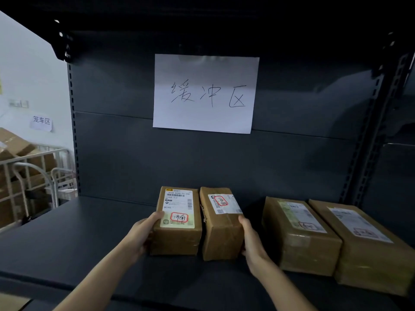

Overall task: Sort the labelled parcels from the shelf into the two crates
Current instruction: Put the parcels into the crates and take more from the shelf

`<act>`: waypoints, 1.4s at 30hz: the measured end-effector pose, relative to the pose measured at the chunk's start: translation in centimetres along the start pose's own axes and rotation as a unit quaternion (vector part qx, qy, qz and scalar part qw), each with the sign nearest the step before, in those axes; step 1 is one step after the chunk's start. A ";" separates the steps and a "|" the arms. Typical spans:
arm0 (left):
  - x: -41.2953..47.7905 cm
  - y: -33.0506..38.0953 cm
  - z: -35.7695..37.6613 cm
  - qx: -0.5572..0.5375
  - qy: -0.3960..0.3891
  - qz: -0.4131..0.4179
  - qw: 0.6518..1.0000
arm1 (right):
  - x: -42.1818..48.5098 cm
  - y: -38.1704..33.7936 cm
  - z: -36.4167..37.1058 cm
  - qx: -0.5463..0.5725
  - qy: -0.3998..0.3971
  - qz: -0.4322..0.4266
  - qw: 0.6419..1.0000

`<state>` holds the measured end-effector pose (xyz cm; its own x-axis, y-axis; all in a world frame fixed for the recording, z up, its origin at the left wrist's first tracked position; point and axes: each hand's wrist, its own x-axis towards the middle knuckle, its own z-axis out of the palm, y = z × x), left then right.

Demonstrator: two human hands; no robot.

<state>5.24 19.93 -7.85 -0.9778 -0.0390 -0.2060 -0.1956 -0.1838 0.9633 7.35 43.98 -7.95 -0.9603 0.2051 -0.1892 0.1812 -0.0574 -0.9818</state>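
In the middle of the shelf [89,232], the left parcel [177,223] is gripped by the left hand [143,234] and the right parcel [221,227] by the right hand [251,241]. If lifted together, one may be dropped, being held only by side pressure.

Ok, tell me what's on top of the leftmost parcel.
On the leftmost parcel: a white label with barcode and red-boxed handwriting. The left hand covers its left edge.

The left hand [143,232], right hand [251,240] and forearms [96,272] are bare.
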 end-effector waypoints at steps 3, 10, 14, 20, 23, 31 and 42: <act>0.2 -0.3 0.3 0.000 0.002 0.004 1.000 | -0.1 -0.1 -0.6 0.023 -0.022 0.005 0.999; 0.1 -0.9 0.3 -0.029 0.000 0.021 0.999 | -0.2 0.5 -1.1 0.051 -0.059 -0.008 0.997; -0.8 -0.8 0.4 -0.032 -0.003 0.065 0.997 | -0.4 1.0 -1.8 0.073 -0.098 -0.016 0.992; -3.3 -0.4 -0.9 -0.051 -0.010 0.128 0.990 | -1.6 0.7 -1.6 0.080 -0.199 -0.084 0.973; -5.1 -0.4 -2.5 -0.065 0.008 0.150 0.987 | -2.0 1.0 -0.2 0.083 -0.239 -0.106 0.962; -10.8 -0.5 -9.1 -0.085 0.094 0.187 0.974 | -4.3 1.7 6.0 0.078 -0.327 -0.116 0.935; -20.4 -0.6 -24.3 -0.087 0.205 0.224 0.949 | -11.3 3.5 22.0 0.064 -0.466 -0.077 0.879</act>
<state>27.18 -3.03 -8.41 -0.8412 -0.5241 0.1328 0.2829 -0.2173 0.9342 14.15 20.01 -8.90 -0.7394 -0.6658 0.1003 0.0666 -0.2206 -0.9731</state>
